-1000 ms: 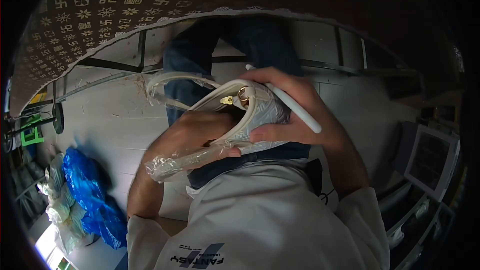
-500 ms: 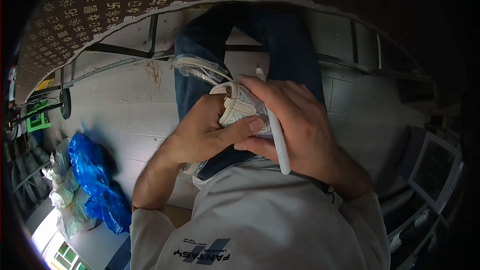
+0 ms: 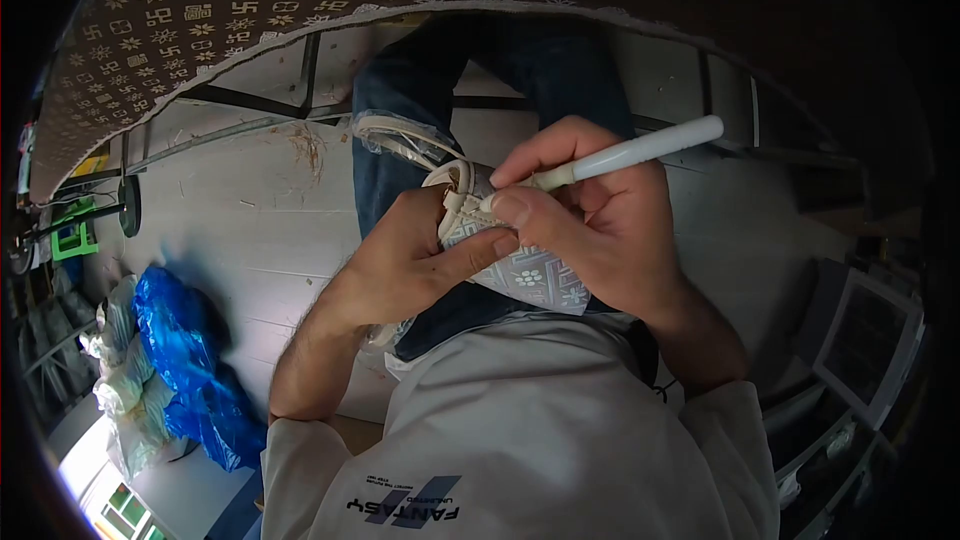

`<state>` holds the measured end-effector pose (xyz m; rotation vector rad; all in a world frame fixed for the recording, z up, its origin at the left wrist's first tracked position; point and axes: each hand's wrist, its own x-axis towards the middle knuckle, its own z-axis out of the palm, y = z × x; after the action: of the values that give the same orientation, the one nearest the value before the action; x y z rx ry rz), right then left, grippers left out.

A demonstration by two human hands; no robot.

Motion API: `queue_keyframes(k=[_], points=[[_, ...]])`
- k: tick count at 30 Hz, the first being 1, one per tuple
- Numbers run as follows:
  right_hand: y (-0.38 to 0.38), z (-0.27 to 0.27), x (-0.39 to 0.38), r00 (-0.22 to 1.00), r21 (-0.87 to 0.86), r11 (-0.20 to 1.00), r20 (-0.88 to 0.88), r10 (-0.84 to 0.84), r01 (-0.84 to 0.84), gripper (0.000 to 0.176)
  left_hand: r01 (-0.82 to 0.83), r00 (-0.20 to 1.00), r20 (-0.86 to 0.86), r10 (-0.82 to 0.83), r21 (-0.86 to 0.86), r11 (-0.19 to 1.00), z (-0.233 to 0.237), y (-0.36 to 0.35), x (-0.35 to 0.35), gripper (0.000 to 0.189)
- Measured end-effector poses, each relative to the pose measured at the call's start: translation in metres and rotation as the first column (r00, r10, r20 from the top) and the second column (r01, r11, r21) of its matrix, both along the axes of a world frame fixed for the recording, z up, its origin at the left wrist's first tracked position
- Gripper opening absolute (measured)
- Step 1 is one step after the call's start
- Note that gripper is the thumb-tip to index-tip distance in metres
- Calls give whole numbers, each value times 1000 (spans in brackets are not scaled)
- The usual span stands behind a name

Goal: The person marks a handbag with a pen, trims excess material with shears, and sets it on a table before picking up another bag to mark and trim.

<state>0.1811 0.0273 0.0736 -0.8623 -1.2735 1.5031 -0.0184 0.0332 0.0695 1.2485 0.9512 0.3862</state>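
A patterned, pale fabric item (image 3: 530, 275) with cream stitched trim lies over the lap, on the blue jeans. My left hand (image 3: 405, 255) grips it from the left, thumb pressed on its front. Between the thumb and fingers of my right hand (image 3: 610, 210) is a white pen-shaped tool (image 3: 650, 145), its handle slanting up to the right. Its tip end is near the cream trim, partly hidden by my right fingers. Just above my left hand, a cream strap piece wrapped in clear plastic (image 3: 395, 135) rests on the jeans.
A patterned brown cloth (image 3: 240, 20) hangs across the top, with metal bars behind its edge. Blue plastic bags (image 3: 185, 350) and whitish bags (image 3: 125, 380) lie at the left, near a green stool (image 3: 75, 230). A framed panel (image 3: 870, 340) stands at the right.
My right hand has turned the tool from steep to slanting, with its handle now up at the right and its tip end near the trim. More of the patterned fabric shows.
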Motion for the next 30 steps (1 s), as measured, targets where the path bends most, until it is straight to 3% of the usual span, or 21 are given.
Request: queue_keyframes(k=[3, 7, 8, 9, 10, 11, 13, 14, 17, 19, 21, 22, 23, 24, 25, 27, 28, 29, 30], points=[[-1, 1, 2, 999, -55, 998, 37, 35, -33, 18, -7, 999, 41, 4, 63, 998, -1, -1, 1, 29], [-1, 1, -2, 997, -71, 997, 77, -1, 7, 16, -23, 997, 78, 23, 8, 1000, -2, -4, 7, 28], [-1, 0, -2, 948, 277, 961, 303, -100, 13, 15, -66, 996, 61, 63, 43, 997, -6, -7, 8, 24], [-1, -3, -1, 846, 582, 810, 464, -263, -68, 13, -108, 994, 43, 105, 78, 991, -9, -9, 9, 20], [-3, -8, -10, 814, 712, 701, 424, -398, -28, 11, -106, 994, 42, 103, 76, 991, -10, -10, 7, 20], [-4, -7, -9, 810, 711, 703, 426, -404, -24, 11, -90, 996, 8, 90, 74, 993, -10, -10, 5, 21], [-1, -4, -6, 933, 245, 969, 342, -115, 30, 10, -73, 997, -16, 74, 86, 994, -9, -8, 7, 22], [2, -3, -6, 998, -94, 994, 41, -54, 58, 9, -70, 998, -3, 71, 80, 994, -6, -10, 8, 20], [4, 2, 6, 999, -220, 975, -32, 19, -26, 9, -59, 998, 12, 59, 85, 995, -5, -12, 7, 17], [3, 3, 5, 1000, -207, 978, -11, 7, -9, 9, -36, 999, 24, 34, 97, 995, -5, -11, 8, 16], [1, 1, 3, 1000, -195, 981, 10, -7, 9, 9, -45, 999, 0, 45, -8, 999, -4, -12, 9, 17], [0, -2, 1, 998, -125, 991, 52, -43, 49, 9, -44, 999, -2, 44, -8, 999, -5, -11, 10, 17], [0, -5, -1, 993, -53, 995, 89, -81, 85, 8, -40, 998, -42, 46, 125, 991, -7, -11, 11, 21], [-1, -9, -3, 948, 301, 948, 256, -189, 108, 8, -33, 995, -82, 56, 256, 966, -10, -12, 11, 26], [-1, -11, -5, 868, 616, 786, 362, -340, 50, 8, -39, 994, -86, 62, 256, 966, -13, -13, 8, 26], [-3, -8, -3, 805, 655, 755, 454, -383, -10, 8, -22, 992, -116, 40, 148, 989, -16, -11, 5, 25], [-1, -4, 0, 893, 408, 913, 403, -200, 20, 8, -21, 993, -112, 40, 162, 987, -11, -9, 6, 25], [2, 0, 3, 957, 121, 993, 289, -32, -3, 8, -38, 998, -38, 47, 223, 974, -3, -8, 6, 26], [7, 11, 12, 998, -118, 992, 51, 47, -40, 16, -59, 998, 34, 52, 269, 961, 1, -10, 5, 28]])
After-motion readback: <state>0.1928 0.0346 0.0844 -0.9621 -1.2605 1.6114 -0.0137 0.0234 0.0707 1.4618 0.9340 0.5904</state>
